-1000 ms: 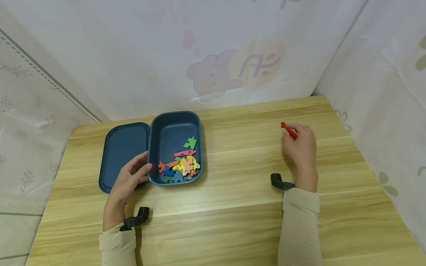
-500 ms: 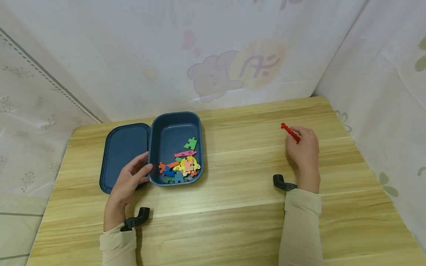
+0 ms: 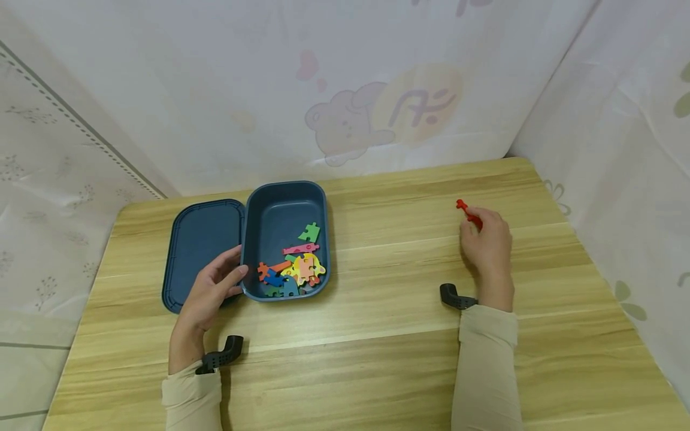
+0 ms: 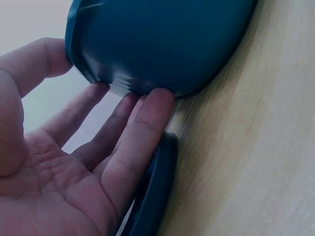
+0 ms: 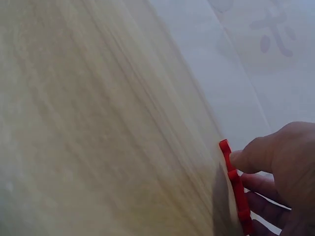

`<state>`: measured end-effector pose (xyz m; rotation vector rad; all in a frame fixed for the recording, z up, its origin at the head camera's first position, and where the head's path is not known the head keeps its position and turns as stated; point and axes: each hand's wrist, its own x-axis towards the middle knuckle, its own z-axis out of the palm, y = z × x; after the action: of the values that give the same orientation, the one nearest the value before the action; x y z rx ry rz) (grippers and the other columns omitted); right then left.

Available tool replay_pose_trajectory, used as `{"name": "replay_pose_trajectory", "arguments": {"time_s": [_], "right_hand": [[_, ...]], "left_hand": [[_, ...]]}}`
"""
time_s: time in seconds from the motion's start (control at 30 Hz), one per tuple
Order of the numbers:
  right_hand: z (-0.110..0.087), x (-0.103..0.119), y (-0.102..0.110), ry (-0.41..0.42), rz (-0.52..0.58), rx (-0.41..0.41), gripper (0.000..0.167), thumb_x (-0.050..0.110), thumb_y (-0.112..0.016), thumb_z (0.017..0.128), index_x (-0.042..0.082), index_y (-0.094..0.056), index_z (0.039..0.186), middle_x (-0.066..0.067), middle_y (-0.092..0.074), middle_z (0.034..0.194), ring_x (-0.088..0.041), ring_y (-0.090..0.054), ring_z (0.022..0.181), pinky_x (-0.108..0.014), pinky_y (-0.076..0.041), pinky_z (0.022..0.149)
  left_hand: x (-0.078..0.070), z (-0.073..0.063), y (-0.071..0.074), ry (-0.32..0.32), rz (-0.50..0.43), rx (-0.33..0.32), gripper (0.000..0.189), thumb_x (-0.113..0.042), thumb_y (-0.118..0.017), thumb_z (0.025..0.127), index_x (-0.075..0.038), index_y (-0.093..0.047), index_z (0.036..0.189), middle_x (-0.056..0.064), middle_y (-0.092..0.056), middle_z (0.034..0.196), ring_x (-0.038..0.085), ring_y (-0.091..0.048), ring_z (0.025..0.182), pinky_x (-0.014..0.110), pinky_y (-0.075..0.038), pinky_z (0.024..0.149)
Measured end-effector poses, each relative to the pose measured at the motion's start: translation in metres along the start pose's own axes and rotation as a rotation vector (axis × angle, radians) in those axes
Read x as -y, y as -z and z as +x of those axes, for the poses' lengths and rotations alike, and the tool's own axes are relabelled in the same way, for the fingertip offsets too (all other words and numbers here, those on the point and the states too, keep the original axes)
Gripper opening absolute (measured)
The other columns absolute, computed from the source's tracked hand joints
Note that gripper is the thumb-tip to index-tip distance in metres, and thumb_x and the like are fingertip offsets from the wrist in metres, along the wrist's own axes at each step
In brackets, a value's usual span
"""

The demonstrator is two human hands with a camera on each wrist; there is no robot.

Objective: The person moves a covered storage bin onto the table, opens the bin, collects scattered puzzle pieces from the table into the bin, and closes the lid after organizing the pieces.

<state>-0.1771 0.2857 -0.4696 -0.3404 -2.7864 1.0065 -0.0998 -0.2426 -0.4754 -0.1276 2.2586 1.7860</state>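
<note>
My right hand (image 3: 487,242) pinches a red puzzle piece (image 3: 461,205) above the right side of the table. In the right wrist view the puzzle piece (image 5: 237,189) shows edge-on, with thumb and fingers along one side and its far face hidden. My left hand (image 3: 207,293) holds the near left side of a dark blue box (image 3: 246,239), thumb at the rim and fingertips against the outer wall. Several coloured puzzle pieces (image 3: 300,247) lie heaped in the near part of the box, among them green, pink, yellow, orange and blue ones.
The box's dark blue lid (image 3: 205,245) lies flat on the table to its left, partly under my left hand. A wooden table (image 3: 377,359) carries everything. Pale printed curtains (image 3: 215,90) rise behind and at the sides.
My right hand has shifted a little and turned the red puzzle piece slightly between its fingers, so less of it shows now. My left hand and the box stay as they were.
</note>
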Motion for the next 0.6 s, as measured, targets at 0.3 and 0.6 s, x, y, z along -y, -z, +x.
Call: {"name": "replay_pose_trajectory", "arguments": {"time_s": [0.3, 0.6], "right_hand": [[0.0010, -0.0012, -0.0064, -0.037, -0.028, -0.034, 0.041, 0.012, -0.057, 0.103, 0.002, -0.064, 0.142, -0.032, -0.058, 0.146, -0.056, -0.047, 0.133, -0.068, -0.032, 0.110], [-0.0006, -0.0011, -0.0070, -0.123, -0.071, -0.094, 0.041, 0.013, -0.057, 0.104, 0.001, -0.065, 0.142, -0.030, -0.064, 0.138, -0.052, -0.052, 0.134, -0.069, -0.034, 0.108]], "left_hand": [[0.0006, -0.0001, 0.0005, -0.002, -0.005, 0.002, 0.061, -0.031, -0.060, 0.110, -0.011, -0.039, 0.164, -0.015, -0.059, 0.132, -0.004, -0.063, 0.116, 0.021, -0.059, 0.090], [-0.0003, -0.0001, 0.0004, 0.006, 0.008, 0.002, 0.062, -0.032, -0.060, 0.110, -0.012, -0.039, 0.164, 0.005, -0.055, 0.146, -0.006, -0.062, 0.116, 0.020, -0.059, 0.090]]}}
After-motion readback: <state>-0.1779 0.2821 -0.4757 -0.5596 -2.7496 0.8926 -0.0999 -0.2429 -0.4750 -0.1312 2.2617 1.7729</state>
